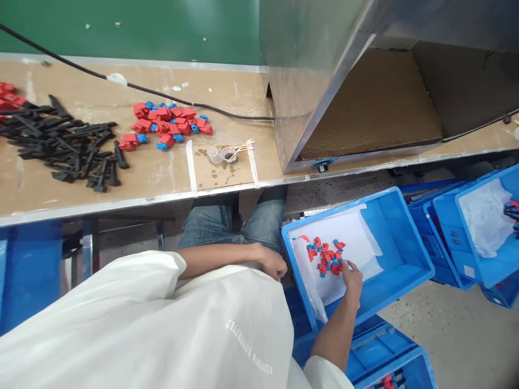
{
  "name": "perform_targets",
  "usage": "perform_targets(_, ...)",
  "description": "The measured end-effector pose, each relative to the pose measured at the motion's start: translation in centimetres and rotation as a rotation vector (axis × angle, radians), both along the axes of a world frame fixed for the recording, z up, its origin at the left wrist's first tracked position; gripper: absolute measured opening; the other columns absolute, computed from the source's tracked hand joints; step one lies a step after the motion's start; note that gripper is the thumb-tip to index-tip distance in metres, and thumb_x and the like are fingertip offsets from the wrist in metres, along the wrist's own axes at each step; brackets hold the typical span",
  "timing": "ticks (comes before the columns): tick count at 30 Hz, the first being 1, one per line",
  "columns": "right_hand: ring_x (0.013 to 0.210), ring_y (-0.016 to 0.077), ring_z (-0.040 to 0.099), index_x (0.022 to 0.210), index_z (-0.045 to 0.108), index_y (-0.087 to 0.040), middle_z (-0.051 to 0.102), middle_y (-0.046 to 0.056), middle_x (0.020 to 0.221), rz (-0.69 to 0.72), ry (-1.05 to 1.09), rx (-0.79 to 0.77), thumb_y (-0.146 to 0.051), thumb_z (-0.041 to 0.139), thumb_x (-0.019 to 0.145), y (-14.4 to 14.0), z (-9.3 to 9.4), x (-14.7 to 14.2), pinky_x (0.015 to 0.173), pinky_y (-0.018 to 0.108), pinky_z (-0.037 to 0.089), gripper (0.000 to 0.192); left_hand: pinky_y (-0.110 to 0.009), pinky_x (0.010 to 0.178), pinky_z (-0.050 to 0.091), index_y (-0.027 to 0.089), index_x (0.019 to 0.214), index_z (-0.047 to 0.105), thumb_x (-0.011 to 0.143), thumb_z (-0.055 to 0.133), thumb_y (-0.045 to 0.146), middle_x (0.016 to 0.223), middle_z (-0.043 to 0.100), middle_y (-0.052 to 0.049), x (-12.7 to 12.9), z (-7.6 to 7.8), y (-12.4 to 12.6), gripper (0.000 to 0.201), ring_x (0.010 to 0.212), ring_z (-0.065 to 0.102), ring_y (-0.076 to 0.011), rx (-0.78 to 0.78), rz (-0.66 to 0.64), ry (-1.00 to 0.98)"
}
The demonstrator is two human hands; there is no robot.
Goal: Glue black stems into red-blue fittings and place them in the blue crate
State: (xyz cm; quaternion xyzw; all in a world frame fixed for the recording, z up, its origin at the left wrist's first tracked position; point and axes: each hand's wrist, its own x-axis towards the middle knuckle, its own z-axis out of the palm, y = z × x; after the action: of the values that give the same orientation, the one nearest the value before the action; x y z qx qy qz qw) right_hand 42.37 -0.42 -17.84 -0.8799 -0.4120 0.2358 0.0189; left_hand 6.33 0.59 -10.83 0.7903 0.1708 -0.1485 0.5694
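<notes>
My right hand (352, 279) reaches into a blue plastic crate (409, 237) on my right. Its fingers are slightly apart at the near edge of a pile of small red-and-blue plastic parts (329, 259), and no part shows clearly between them. The pile lies on a white liner sheet (352, 229) inside the crate. My left hand (273, 263) is closed with curled fingers above my lap, just left of the crate. Whatever it may hold is hidden by the fingers.
On the workbench (162, 186) lie black plastic pieces (77, 140) and more red-and-blue parts (166, 123). Near its edge stand small cups (222, 155) with wooden sticks. A metal housing (308, 97) and a cable (182, 100) are behind; stacked crates (462, 232) stand right.
</notes>
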Motion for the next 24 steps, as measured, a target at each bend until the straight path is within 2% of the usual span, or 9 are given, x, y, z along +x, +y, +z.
perform_targets(3,0.111,0.0237,0.06,0.127,0.059,-0.016,0.062,0.013,0.124,-0.072,-0.024,0.046,-0.056,0.053,0.095,0.4,0.2,-0.2,0.101,0.048,0.046,0.052,-0.021,0.067,0.048,0.018,0.087,0.07,0.088,0.061,0.025,0.084,0.073,0.0,-0.2,2.6,2.0,0.011,0.078,0.067,-0.015,-0.196,-0.124,-0.123)
perform_targets(5,0.119,0.0271,0.056,0.134,0.056,-0.014,0.058,0.017,0.13,-0.06,-0.01,0.094,-0.058,0.049,0.094,1.0,-0.2,-1.3,0.106,0.048,0.041,0.06,-0.021,0.073,0.049,0.017,0.098,0.068,0.093,0.055,0.026,0.092,0.073,-0.001,0.4,4.4,3.8,0.017,0.084,0.067,-0.014,-0.269,-0.02,-0.27)
perform_targets(7,0.125,0.0294,0.052,0.134,0.058,-0.013,0.054,0.02,0.135,-0.004,0.033,0.128,-0.06,0.048,0.092,1.6,-0.7,-2.8,0.11,0.046,0.036,0.063,-0.022,0.079,0.049,0.015,0.106,0.065,0.096,0.051,0.029,0.098,0.072,-0.004,1.7,5.4,5.9,0.022,0.089,0.066,-0.0145,-0.138,0.24,-0.358)
perform_targets(9,0.124,0.0292,0.052,0.126,0.066,-0.016,0.057,0.018,0.133,0.071,0.101,0.139,-0.061,0.052,0.086,2.0,-1.0,-4.0,0.11,0.041,0.036,0.061,-0.024,0.086,0.047,0.017,0.11,0.064,0.098,0.046,0.03,0.107,0.071,-0.005,3.7,5.5,7.9,0.025,0.098,0.064,-0.0154,0.13,0.474,-0.299)
perform_targets(11,0.12,0.0272,0.055,0.117,0.071,-0.019,0.061,0.013,0.127,0.115,0.154,0.142,-0.061,0.056,0.083,2.1,-0.9,-4.3,0.107,0.038,0.039,0.056,-0.025,0.092,0.046,0.018,0.115,0.062,0.101,0.037,0.028,0.118,0.068,-0.005,5.9,4.5,9.6,0.03,0.108,0.062,-0.0162,0.33,0.555,-0.123)
perform_targets(14,0.117,0.0262,0.057,0.117,0.069,-0.017,0.063,0.014,0.124,0.049,0.134,0.147,-0.058,0.048,0.09,1.7,-0.1,-2.7,0.103,0.038,0.043,0.054,-0.031,0.088,0.05,0.014,0.122,0.06,0.098,0.042,0.025,0.123,0.065,-0.013,8.9,2.4,10.8,0.032,0.108,0.064,-0.0227,0.4,0.476,0.138)
perform_targets(17,0.108,0.0239,0.061,0.117,0.064,-0.015,0.065,0.014,0.118,-0.086,0.069,0.106,-0.054,0.048,0.096,0.5,0.3,-0.7,0.098,0.043,0.046,0.047,-0.041,0.093,0.05,0.009,0.13,0.057,0.083,0.063,0.019,0.135,0.056,-0.024,10.9,0.9,10.2,0.048,0.121,0.057,-0.0344,0.424,0.378,0.229)
perform_targets(19,0.1,0.0206,0.063,0.111,0.064,-0.016,0.066,0.01,0.111,-0.137,0.059,0.066,-0.052,0.054,0.096,-0.4,0.1,-0.1,0.095,0.043,0.049,0.04,-0.047,0.098,0.047,0.01,0.126,0.061,0.077,0.068,0.014,0.137,0.055,-0.025,11.6,0.4,9.3,0.05,0.126,0.053,-0.0378,0.432,0.292,0.263)
perform_targets(24,0.101,0.0197,0.062,0.108,0.065,-0.017,0.065,0.008,0.11,-0.168,0.072,0.061,-0.05,0.058,0.095,-2.2,-1.4,-1.3,0.095,0.042,0.049,0.037,-0.038,0.082,0.053,0.018,0.085,0.072,0.067,0.074,0.012,0.092,0.074,-0.011,11.2,-1.2,7.1,0.019,0.092,0.068,-0.0291,0.309,0.028,0.297)
